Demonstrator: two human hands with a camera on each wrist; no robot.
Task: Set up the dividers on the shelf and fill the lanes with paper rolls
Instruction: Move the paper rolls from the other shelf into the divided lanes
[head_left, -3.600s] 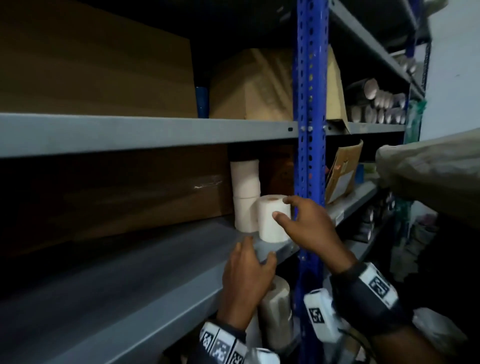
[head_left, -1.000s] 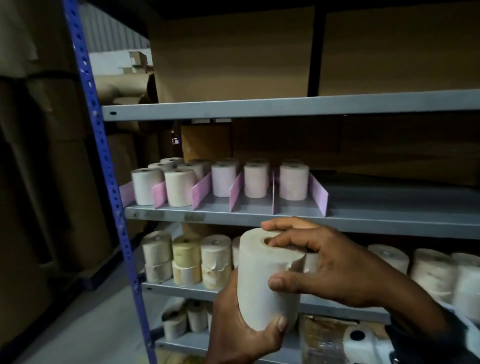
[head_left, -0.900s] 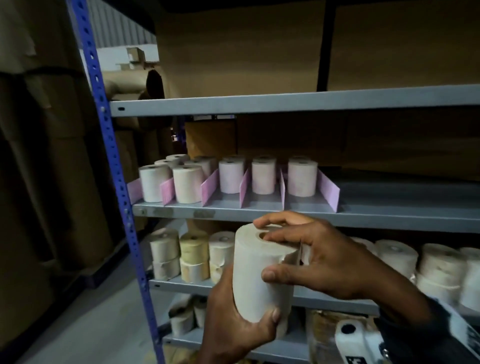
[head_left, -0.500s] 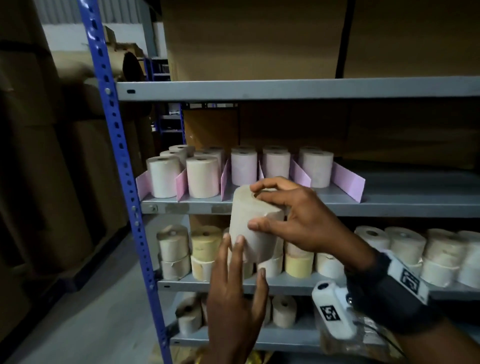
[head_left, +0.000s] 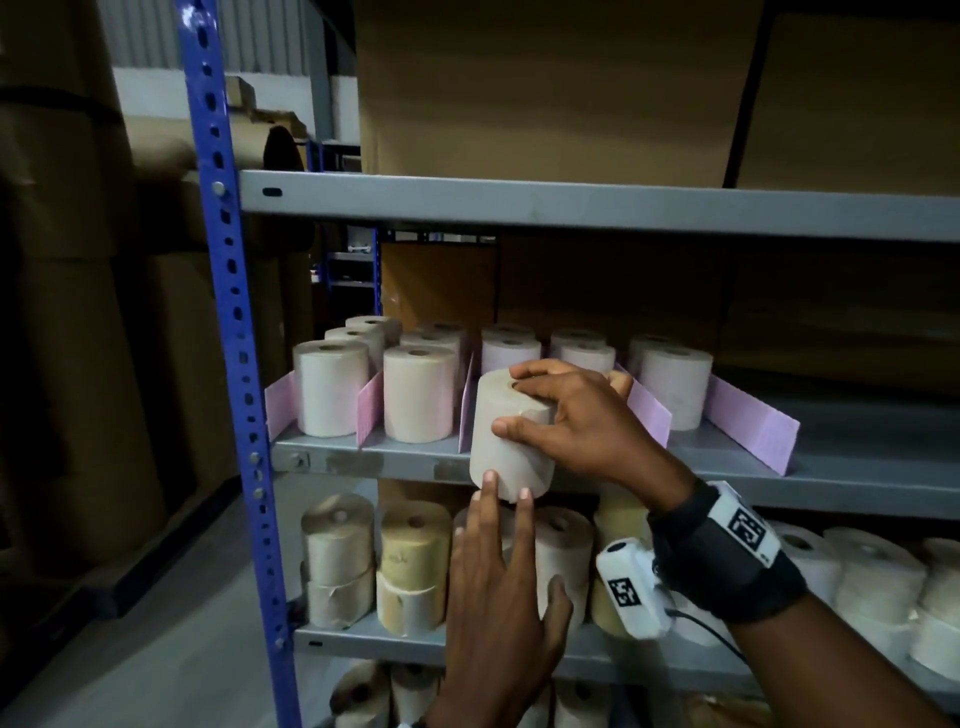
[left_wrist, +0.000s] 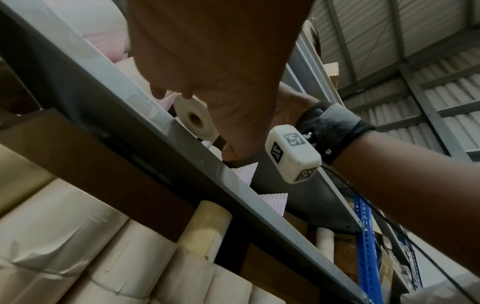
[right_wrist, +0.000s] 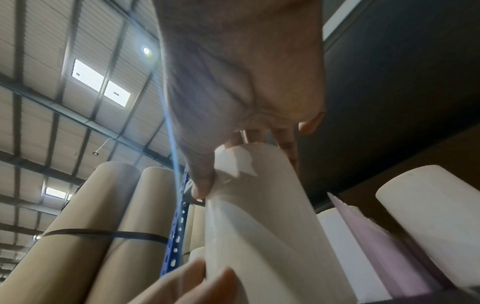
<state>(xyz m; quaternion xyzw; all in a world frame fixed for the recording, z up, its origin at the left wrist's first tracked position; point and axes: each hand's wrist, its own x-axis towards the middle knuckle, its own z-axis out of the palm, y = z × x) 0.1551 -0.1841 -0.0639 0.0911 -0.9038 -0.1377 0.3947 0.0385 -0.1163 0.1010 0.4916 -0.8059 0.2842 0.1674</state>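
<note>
My right hand (head_left: 576, 415) grips from above, fingers curled — my left hand (head_left: 498, 587) reaches up, fingers straight.

cardboard boxes (head_left: 545, 88) above, strapped tubes (right_wrist: 85, 226) left

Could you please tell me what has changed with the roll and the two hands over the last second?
The beige paper roll has risen from chest height to the front edge of the grey metal shelf, at the third lane. The left hand has let go of its wrap around the roll; only straight fingers touch its base. The right hand still grips the top. The pink card dividers and shelved rolls are unchanged.
</note>
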